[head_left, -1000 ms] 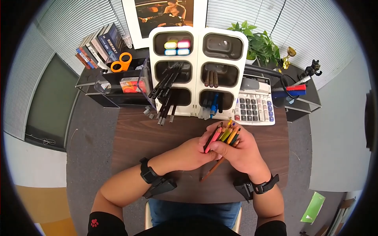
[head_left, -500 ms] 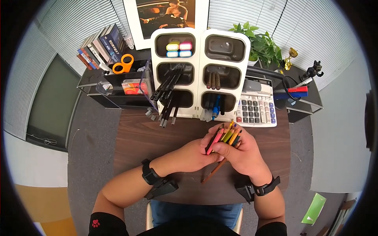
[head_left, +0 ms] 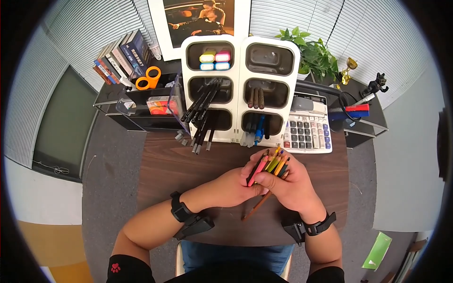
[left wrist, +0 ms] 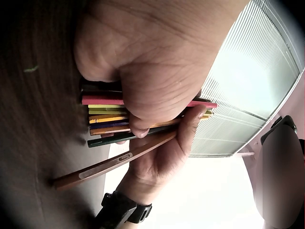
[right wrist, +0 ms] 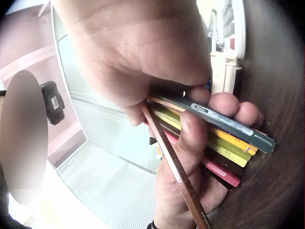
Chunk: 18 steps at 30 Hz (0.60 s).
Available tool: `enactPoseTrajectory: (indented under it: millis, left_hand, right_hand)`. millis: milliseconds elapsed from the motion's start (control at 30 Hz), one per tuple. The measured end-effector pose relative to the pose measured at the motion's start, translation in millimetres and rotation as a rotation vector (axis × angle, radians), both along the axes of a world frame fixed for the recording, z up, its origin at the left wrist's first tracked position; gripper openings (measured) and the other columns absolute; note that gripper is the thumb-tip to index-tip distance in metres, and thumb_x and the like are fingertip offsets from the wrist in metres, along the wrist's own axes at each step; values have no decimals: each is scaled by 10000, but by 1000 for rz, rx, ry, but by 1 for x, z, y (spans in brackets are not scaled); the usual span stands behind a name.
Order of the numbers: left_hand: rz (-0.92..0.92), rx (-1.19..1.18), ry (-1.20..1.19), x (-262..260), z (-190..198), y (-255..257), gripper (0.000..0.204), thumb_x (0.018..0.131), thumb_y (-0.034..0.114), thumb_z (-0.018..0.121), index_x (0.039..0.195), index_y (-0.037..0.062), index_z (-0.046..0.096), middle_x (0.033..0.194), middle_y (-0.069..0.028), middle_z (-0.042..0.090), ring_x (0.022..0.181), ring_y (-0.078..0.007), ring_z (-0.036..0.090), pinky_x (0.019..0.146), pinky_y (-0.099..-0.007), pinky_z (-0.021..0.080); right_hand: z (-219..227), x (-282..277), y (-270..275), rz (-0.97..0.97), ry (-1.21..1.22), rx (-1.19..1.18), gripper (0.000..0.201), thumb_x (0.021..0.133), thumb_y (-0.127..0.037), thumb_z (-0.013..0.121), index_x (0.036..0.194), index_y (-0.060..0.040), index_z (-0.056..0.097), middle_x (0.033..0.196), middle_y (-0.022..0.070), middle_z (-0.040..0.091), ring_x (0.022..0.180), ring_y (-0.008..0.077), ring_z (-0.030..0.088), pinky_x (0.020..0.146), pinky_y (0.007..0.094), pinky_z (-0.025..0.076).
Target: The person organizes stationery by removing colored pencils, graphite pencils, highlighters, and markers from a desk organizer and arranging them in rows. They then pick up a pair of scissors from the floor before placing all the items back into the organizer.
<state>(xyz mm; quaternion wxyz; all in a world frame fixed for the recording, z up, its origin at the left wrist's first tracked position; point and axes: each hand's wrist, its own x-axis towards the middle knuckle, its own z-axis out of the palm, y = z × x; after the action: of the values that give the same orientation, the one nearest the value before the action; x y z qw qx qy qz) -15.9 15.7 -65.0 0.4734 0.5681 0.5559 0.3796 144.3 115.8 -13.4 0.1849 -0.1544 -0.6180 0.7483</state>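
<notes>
Both hands meet over the table around a bundle of colored pencils, tips pointing up and away from the person. My left hand grips the bundle from the left, beside the pink pencil. From the other side my right hand holds it, thumb laid across the front. A brown pencil slants out below the hands, apart from the others' direction. In the left wrist view, flat ends of the red pencil and dark green pencil show close over the table. Fingers hide the bundle's middle.
Beyond the hands stands a white organizer with highlighters, black pencils, brown pencils and pens in its compartments. A calculator lies to its right. Orange-handled scissors and books are at the left; a plant stands at the back right.
</notes>
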Motion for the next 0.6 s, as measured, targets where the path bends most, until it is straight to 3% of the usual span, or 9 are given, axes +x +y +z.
enactPoseTrajectory:
  millis: [167, 233, 267, 333, 600]
  left_hand:
    - [-15, 12, 7, 0, 2, 1, 695, 952, 264, 677, 1504, 45, 316, 1138, -180, 692, 1054, -316, 691, 917, -379, 526]
    - [31, -86, -62, 1, 7, -1, 543, 923, 103, 713, 1399, 100, 451, 1315, -102, 538, 1191, -244, 573, 1014, -378, 479]
    - [33, -86, -64, 1, 5, -1, 543, 923, 103, 713, 1399, 100, 451, 1315, -102, 538, 1191, -244, 573, 1014, -378, 479]
    - [6, 37, 4, 0, 0, -1, 663, 951, 265, 677, 1480, 36, 348, 1128, -176, 696, 1045, -312, 692, 917, -378, 525]
    - [-6, 45, 3, -1, -2, 0, 655, 949, 258, 675, 1470, 26, 353, 1118, -179, 698, 1040, -320, 693, 916, -382, 525]
  right_hand:
    - [-4, 0, 0, -4, -4, 14, 335, 959, -63, 691, 1266, 8, 579, 1135, 48, 676, 1048, 105, 616, 950, 281, 497]
    - [-6, -1, 0, 14, 24, 7, 328, 959, -62, 690, 1259, 10, 579, 1127, 49, 676, 1048, 107, 617, 950, 280, 497]
    - [-7, -1, -1, 17, 23, 7, 328, 959, -62, 690, 1259, 10, 579, 1127, 49, 676, 1048, 107, 617, 950, 280, 497]
    - [-7, 0, 0, 22, 32, 9, 330, 958, -51, 688, 1261, 12, 575, 1130, 51, 675, 1052, 110, 618, 956, 281, 496]
    - [-4, -1, 0, 12, 38, 0, 345, 955, -37, 687, 1273, 13, 564, 1142, 52, 671, 1062, 111, 617, 964, 282, 493]
